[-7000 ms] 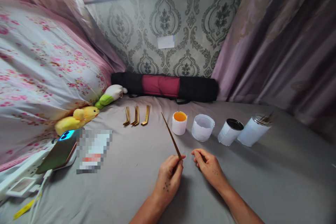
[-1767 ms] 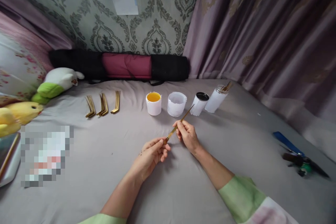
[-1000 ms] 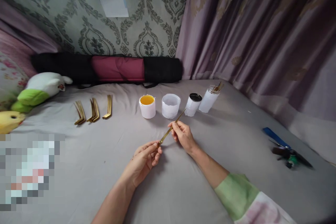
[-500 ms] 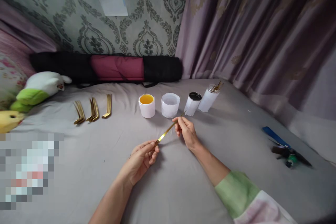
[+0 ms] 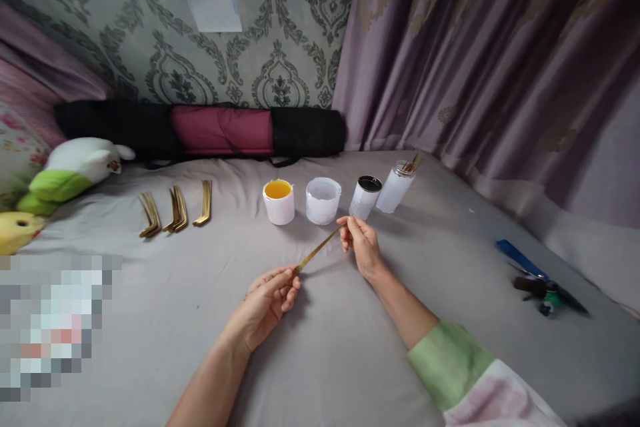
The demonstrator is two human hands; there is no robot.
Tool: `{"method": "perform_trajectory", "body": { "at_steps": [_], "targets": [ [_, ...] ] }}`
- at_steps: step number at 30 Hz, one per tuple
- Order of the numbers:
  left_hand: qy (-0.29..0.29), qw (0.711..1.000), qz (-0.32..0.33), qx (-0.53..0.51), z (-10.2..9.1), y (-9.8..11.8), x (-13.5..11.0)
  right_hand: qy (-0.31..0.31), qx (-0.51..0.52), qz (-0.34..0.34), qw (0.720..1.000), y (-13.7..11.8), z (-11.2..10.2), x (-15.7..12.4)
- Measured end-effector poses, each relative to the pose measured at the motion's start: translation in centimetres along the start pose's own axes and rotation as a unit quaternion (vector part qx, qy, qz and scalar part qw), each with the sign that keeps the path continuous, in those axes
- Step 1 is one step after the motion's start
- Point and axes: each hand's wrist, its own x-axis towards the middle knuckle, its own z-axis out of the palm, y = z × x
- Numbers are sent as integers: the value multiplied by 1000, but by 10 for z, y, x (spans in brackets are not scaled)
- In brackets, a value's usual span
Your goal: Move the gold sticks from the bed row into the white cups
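Observation:
Between my hands stretches a thin golden-brown strip (image 5: 321,249), slanting up to the right above the grey sheet. My left hand (image 5: 270,300) pinches its lower end between thumb and fingers. Its upper end is in the closed fingers of my right hand (image 5: 363,245), partly hidden. Behind stand a white-wrapped cup (image 5: 279,211) with something yellow-orange inside, a whitish translucent cup (image 5: 323,211), a white-wrapped can (image 5: 364,204) with a dark inside, and a tall white-wrapped jar (image 5: 394,192) holding several thin sticks. Bent golden strips (image 5: 176,211) lie in bunches to the left.
A long black and maroon bag (image 5: 220,130) lies along the wall. Plush toys (image 5: 75,167) sit at the left. A dark cluster of keys (image 5: 537,285) with a blue strap (image 5: 520,257) lies on the sheet (image 5: 430,267) at the right. A purple curtain (image 5: 450,67) hangs behind.
My right hand has slid slightly right and up along the strip, toward its upper tip. My left hand holds nearly the same place. The bright glint on the strip has faded.

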Motion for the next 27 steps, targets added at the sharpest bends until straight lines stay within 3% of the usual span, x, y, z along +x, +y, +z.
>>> {"method": "perform_trajectory", "body": {
  "at_steps": [7, 27],
  "targets": [
    [4, 1000, -2, 1, -1, 0, -1, 31, 8, -12, 999, -4, -7, 5],
    [-9, 1000, 2, -8, -4, 1, -4, 22, -13, -16, 1000, -14, -11, 4]
  ]
}}
